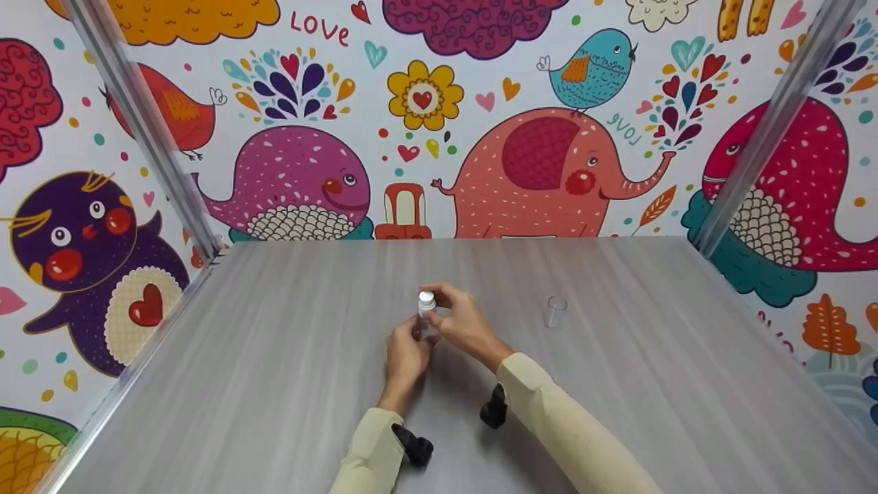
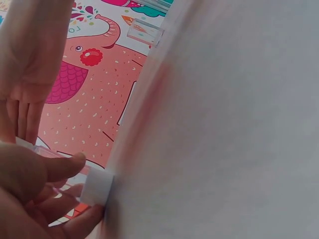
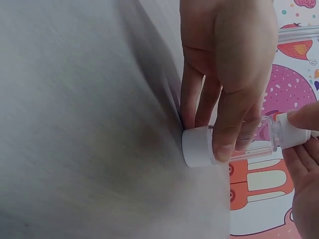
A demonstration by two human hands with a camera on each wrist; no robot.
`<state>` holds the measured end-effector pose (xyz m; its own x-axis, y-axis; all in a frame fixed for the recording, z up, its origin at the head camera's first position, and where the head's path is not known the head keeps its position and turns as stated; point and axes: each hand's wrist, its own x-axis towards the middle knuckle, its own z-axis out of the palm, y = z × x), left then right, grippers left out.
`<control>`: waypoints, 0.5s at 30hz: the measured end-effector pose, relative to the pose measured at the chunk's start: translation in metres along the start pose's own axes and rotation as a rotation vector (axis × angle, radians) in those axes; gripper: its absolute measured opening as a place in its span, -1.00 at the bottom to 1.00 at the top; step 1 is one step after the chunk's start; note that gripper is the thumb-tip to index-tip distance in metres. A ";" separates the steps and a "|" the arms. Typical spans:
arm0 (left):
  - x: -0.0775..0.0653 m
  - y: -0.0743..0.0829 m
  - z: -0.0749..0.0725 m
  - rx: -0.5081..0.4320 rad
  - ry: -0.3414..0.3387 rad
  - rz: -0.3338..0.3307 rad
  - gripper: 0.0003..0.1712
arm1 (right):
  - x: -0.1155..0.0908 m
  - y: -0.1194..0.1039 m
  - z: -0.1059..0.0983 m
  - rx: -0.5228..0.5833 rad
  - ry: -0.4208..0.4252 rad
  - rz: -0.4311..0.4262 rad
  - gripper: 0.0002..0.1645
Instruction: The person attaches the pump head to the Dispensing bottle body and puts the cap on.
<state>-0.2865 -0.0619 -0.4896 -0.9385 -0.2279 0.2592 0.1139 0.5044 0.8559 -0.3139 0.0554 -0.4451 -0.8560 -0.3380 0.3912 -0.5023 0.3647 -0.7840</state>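
Observation:
A clear bottle with a white cap and a white base stands upright at mid-table, between both hands. Low on the bottle, fingers and thumb of the left hand grip the clear body just above the base. At the top, the right hand pinches the white cap between thumb and fingers. The left wrist view shows the white base close against the tabletop. To the right of the hands stands a small clear cylindrical cup, apart from them.
The grey wood-grain table runs back to a wall printed with cartoon animals. Metal posts rise at its back corners. A black wrist mount is strapped over each pale sleeve.

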 end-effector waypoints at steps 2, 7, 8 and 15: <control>-0.001 0.000 0.000 0.006 0.002 -0.008 -0.88 | 0.000 0.000 0.000 -0.011 0.004 0.009 -0.52; -0.002 0.000 0.001 0.017 -0.012 -0.042 -0.87 | -0.001 0.001 0.000 -0.031 0.016 0.029 -0.51; -0.002 0.001 0.001 0.015 -0.015 -0.045 -0.88 | -0.001 0.002 0.000 -0.035 0.019 0.037 -0.51; -0.002 0.001 -0.001 -0.003 -0.011 -0.061 -0.87 | 0.001 0.002 -0.001 -0.042 0.028 -0.002 -0.43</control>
<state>-0.2845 -0.0614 -0.4888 -0.9473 -0.2492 0.2012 0.0568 0.4875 0.8713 -0.3155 0.0565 -0.4461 -0.8575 -0.3149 0.4068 -0.5086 0.4002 -0.7623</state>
